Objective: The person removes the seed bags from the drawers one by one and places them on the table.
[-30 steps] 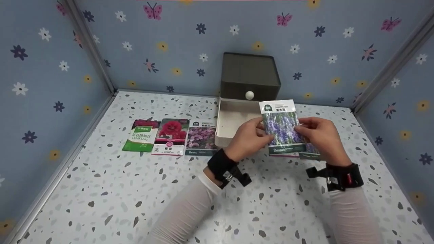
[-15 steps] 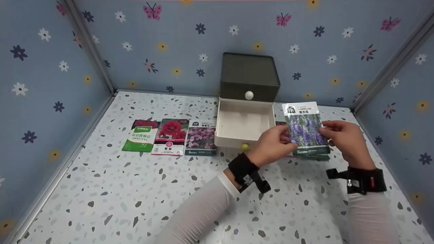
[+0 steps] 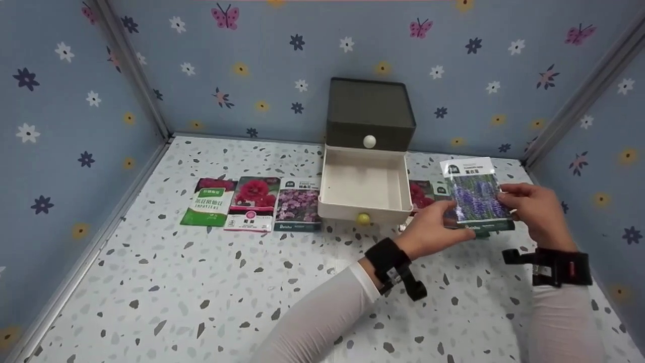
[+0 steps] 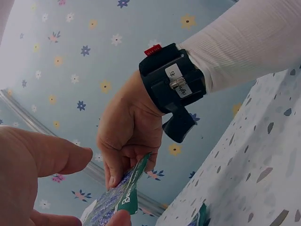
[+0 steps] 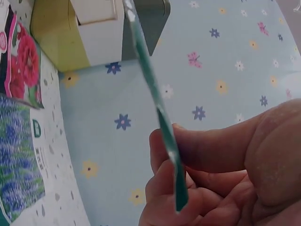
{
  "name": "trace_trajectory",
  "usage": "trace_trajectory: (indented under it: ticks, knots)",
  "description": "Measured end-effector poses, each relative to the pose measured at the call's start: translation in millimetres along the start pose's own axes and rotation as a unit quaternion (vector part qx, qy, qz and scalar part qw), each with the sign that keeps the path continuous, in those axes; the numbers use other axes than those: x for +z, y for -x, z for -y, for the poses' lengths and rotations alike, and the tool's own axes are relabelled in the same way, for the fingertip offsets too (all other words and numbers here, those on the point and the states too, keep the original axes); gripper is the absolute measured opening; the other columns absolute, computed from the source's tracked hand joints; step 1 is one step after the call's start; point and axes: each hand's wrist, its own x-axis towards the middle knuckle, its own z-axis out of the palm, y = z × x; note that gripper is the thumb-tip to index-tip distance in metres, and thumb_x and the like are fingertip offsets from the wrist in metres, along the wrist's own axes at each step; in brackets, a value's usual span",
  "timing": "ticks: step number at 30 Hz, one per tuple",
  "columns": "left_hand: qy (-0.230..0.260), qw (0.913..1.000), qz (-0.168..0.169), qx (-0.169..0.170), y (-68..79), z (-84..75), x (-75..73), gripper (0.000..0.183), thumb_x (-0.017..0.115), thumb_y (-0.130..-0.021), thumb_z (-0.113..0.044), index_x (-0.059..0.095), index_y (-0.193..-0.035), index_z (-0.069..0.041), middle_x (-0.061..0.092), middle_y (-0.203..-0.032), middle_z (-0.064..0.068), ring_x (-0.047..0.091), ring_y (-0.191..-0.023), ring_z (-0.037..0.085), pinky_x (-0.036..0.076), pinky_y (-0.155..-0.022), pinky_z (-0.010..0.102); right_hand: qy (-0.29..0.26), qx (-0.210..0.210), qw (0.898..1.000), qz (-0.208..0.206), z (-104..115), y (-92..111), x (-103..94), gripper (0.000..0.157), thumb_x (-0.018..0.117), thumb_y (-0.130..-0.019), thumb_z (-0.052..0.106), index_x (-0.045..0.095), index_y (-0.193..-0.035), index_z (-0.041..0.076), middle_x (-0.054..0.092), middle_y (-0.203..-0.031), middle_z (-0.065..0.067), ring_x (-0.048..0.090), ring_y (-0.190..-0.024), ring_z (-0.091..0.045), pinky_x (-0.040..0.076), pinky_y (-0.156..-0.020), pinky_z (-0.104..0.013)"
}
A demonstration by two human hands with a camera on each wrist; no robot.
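A seed packet with purple lavender flowers is held above the table at the right. My right hand pinches its right edge between thumb and fingers; the right wrist view shows this packet edge-on. At the packet's lower left is my left hand. Its thumb stands apart from the packet in the left wrist view, with fingertips close to the packet's lower edge; whether they touch is unclear. Below lie a red-flower packet and another lavender packet, partly hidden in the head view.
A dark-topped box stands against the back wall, its lower cream drawer pulled out, with a yellow-green knob. Left of it lie a green-and-white packet, a red-flower packet and a pink-flower packet.
Both hands have moved right with the lavender packet, away from the drawer. The left thumb and fingers have come off the packet's face. The red-flower packet beside the drawer has come into view.
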Motion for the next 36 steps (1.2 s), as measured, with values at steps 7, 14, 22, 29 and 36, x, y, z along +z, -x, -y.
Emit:
trace_trajectory:
  ticks: [7,14,22,29,36]
  knots:
    - [-0.012,0.9997,0.018,0.009,-7.7,8.4,18.8,0.088,0.087,-0.098,-0.032,0.045,-0.168,-0.001,0.067,-0.152,0.011,0.071,-0.12,0.01,0.057,-0.094,0.019,0.011,0.022,1.0,0.006,-16,-9,-9.4,0.059,0.063,-0.115,0.03,0.054,-0.158,-0.009,0.067,-0.107,0.008,0.066,-0.088,-0.006,0.06,-0.074,-0.023]
    - [0.001,0.9988,0.048,0.009,-10.5,17.0,32.7,0.086,0.085,-0.1,-0.031,0.043,-0.169,-0.002,0.065,-0.153,0.009,0.071,-0.121,0.008,0.057,-0.095,0.018,0.001,0.048,0.999,0.015,-27,-13,-15.9,0.06,0.06,-0.116,0.029,0.05,-0.161,-0.008,0.067,-0.102,0.012,0.065,-0.089,-0.006,0.06,-0.074,-0.023]
    - [0.01,0.9979,0.064,-0.009,-10.7,28.1,51.4,0.084,0.087,-0.099,-0.032,0.046,-0.169,-0.01,0.057,-0.164,0.001,0.066,-0.135,0.012,0.055,-0.101,0.02,-0.007,0.082,0.996,0.014,-39,-19,-17.7,0.059,0.06,-0.116,0.028,0.05,-0.162,-0.007,0.067,-0.102,0.007,0.065,-0.087,-0.007,0.061,-0.075,-0.027]
    - [0.029,0.9963,0.081,0.002,-10.4,40.1,62.2,0.082,0.086,-0.099,-0.031,0.046,-0.168,-0.012,0.04,-0.176,0.002,0.061,-0.143,0.014,0.053,-0.107,0.021,-0.004,0.09,0.996,0.02,-49,-22,-19.7,0.061,0.058,-0.116,0.03,0.049,-0.163,-0.007,0.065,-0.11,0.0,0.064,-0.089,-0.009,0.06,-0.074,-0.026]
    - [0.025,0.9957,0.089,0.007,-12.8,42.7,66.5,0.081,0.085,-0.101,-0.033,0.046,-0.169,-0.015,0.031,-0.181,0.003,0.057,-0.146,0.012,0.05,-0.111,0.022,-0.005,0.124,0.992,0.021,-52,-25,-24.3,0.061,0.053,-0.118,0.032,0.045,-0.166,-0.005,0.056,-0.135,-0.016,0.062,-0.098,-0.014,0.06,-0.079,-0.026]
